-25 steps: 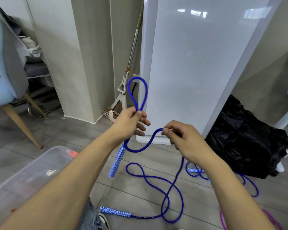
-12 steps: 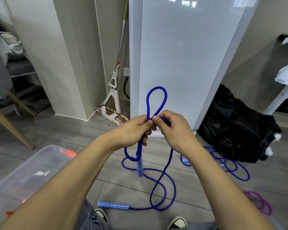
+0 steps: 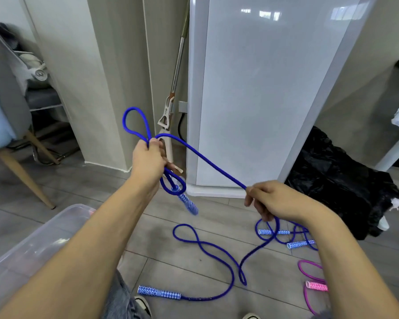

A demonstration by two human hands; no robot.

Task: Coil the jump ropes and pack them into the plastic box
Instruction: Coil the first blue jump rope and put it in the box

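Above the floor, my left hand [image 3: 148, 161] gripped the blue jump rope [image 3: 207, 161] loops while my right hand [image 3: 272, 200] fingers pinched its strand.

Under me the grey floor [image 3: 55, 199] carries the clear box [image 3: 32, 245] at left; my blue rope's slack [image 3: 207, 247] and handle [image 3: 159, 292]; a second blue rope [image 3: 283, 236] and a pink rope [image 3: 309, 284] at right; a black bag [image 3: 339, 180].
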